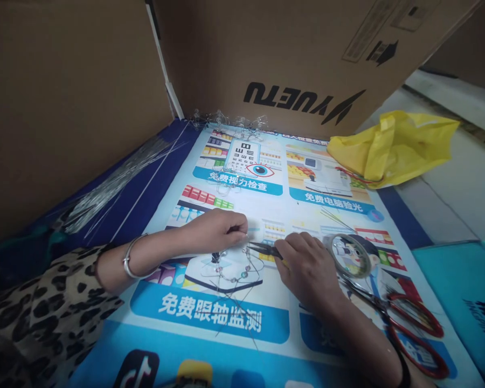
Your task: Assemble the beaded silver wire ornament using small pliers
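My left hand (220,230) is closed in a pinch near the middle of the printed sheet, holding the upper end of a beaded wire piece (239,278). Small clear and coloured beads sit along its curve, and thin wire ends spread below it. My right hand (307,264) grips a pair of thin-nosed pliers (267,249). Their dark tips point left and reach the wire just beside my left fingers. Whether the jaws are closed on the wire is too small to tell.
Scissors (383,304) with red handles and a tape roll (350,256) lie at the right. A yellow bag (392,148) rests beyond them. Cardboard walls (267,54) rise behind and left. Loose wires (105,188) lie at the left; wire-and-bead pieces (230,119) line the back.
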The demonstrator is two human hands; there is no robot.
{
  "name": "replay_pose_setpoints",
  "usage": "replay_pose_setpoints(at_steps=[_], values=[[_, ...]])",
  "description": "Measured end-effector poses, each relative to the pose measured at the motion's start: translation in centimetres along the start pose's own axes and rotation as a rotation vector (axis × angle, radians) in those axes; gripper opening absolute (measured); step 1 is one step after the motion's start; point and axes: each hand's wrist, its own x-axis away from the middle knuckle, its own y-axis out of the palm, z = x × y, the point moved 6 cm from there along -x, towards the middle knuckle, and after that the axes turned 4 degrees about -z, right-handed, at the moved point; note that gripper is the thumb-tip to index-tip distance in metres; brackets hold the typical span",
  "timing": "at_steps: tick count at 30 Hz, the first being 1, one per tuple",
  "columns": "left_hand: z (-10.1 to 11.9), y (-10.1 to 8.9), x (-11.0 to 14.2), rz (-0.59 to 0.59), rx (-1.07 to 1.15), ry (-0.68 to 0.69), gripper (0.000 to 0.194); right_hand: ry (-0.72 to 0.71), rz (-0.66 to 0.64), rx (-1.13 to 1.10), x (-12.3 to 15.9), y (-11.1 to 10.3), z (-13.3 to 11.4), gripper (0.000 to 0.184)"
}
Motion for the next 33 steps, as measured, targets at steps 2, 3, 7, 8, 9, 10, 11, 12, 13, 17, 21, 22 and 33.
replay_pose_setpoints(at_steps=[2,3,7,8,9,10,11,12,13,17,21,22,33], values=[[-0.2,0.0,0.2,0.027,0.002,-0.007,0.013,0.043,0.024,0.023,0.0,-0.5,0.2,0.004],[-0.3,0.0,0.4,0.036,0.003,-0.012,0.013,0.068,0.03,0.029,0.0,-0.7,0.3,0.005],[-0.4,-0.1,0.7,0.035,0.024,-0.024,0.015,0.055,-0.009,0.019,-0.2,-0.8,0.1,0.006],[-0.4,-0.2,0.7,0.03,0.035,-0.02,0.015,0.033,-0.025,0.017,-0.3,-0.7,-0.2,0.005],[-0.3,-0.2,0.8,0.025,0.046,-0.013,0.016,0.012,-0.04,0.017,-0.5,-0.6,-0.5,0.005],[-0.3,-0.2,0.8,0.021,0.056,-0.006,0.016,0.0,-0.053,0.019,-0.7,-0.5,-0.7,0.004],[-0.3,-0.2,0.8,0.018,0.066,-0.001,0.016,-0.007,-0.064,0.024,-0.9,-0.3,-0.9,0.004],[-0.2,-0.2,0.7,0.015,0.072,0.004,0.017,-0.009,-0.075,0.03,-1.1,-0.2,-1.1,0.004],[-0.2,-0.1,0.7,0.014,0.074,0.008,0.017,-0.01,-0.089,0.035,-1.3,-0.1,-1.2,0.005],[-0.1,0.1,0.6,0.017,0.043,0.025,0.017,-0.014,-0.15,0.038,-1.8,0.2,-1.3,0.008],[0.0,0.2,0.6,0.018,0.004,0.023,0.015,-0.026,-0.18,0.045,-2.2,0.0,-1.4,0.01],[0.0,0.3,0.6,0.017,-0.002,0.018,0.015,-0.031,-0.185,0.05,-2.3,0.0,-1.5,0.011],[0.2,0.6,0.8,0.003,-0.037,0.045,0.014,-0.042,-0.188,0.074,-2.3,0.3,-1.8,0.013]])
